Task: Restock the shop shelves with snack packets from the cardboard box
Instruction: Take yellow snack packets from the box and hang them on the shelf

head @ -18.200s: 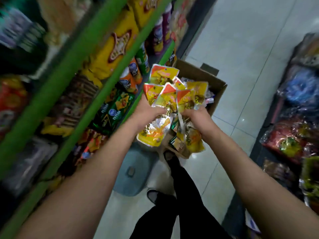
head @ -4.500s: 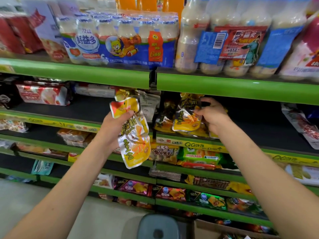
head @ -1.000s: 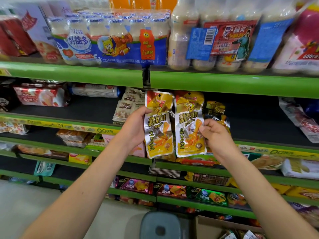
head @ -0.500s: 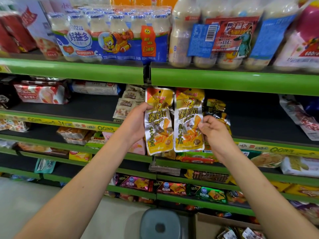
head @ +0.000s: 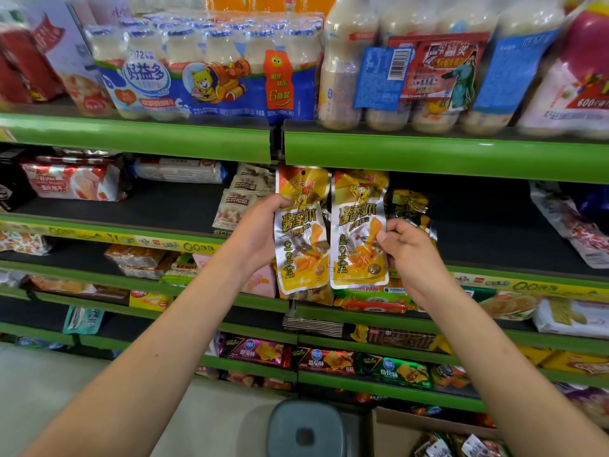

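Two yellow-and-silver snack packets stand upright side by side in front of the second green shelf point(head: 441, 159). My left hand point(head: 260, 232) grips the left packet point(head: 301, 232) by its left edge. My right hand point(head: 408, 255) pinches the right packet point(head: 357, 229) at its right edge. More packets of the same kind point(head: 408, 206) lean on the shelf just behind my right hand. The cardboard box point(head: 395, 433) sits on the floor at the bottom right, with packets showing inside it.
Packs of milk-drink bottles point(head: 211, 70) fill the top shelf. Beige snack bags point(head: 240, 206) stand left of my left hand. Lower shelves hold chip packets point(head: 326, 359). A grey stool point(head: 306, 430) stands on the floor below my arms.
Both packets have stayed level with the second shelf, drifting slightly upward over the last second. 4.5 s ago my left hand held a bunch while my right placed one on the shelf.
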Demonstrator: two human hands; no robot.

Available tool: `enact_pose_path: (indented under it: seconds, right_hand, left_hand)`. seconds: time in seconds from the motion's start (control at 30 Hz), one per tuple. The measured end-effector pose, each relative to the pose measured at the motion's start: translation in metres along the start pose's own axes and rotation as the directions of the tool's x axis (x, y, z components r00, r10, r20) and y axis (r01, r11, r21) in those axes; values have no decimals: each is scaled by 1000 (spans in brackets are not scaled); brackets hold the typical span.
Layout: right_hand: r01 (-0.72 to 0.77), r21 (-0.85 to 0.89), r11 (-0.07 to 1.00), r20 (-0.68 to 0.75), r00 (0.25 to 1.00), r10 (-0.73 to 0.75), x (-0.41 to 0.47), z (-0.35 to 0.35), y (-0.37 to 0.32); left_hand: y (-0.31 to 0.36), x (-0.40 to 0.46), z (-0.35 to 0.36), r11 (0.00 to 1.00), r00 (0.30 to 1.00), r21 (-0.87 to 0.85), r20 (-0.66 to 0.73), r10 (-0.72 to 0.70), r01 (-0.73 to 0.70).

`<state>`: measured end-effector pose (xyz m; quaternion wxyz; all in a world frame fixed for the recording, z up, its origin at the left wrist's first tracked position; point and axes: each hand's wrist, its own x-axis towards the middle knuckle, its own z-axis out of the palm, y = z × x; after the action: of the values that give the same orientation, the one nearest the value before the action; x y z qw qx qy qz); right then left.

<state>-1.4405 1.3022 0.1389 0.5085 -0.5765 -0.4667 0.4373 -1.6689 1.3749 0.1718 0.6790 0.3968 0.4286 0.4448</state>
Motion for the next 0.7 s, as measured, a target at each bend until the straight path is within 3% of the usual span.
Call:
enact_pose_path:
  seconds: [0.23,0.33,0.7]
  right_hand:
    - [-59,36,998,-61,996,61,13,-4,-4]
    - [-114,-36,993,-111,988,109,30,-13,-5]
    - [-145,-49,988,-189,973,134,82,-3,-16]
  left_hand:
    - [1,3,-5,1000,999,1,-35,-19,19]
    - [0,4,-11,1000,997,-14,-77,-22,21]
    - [0,-2,-17,1000,996,7,-91,7,-6]
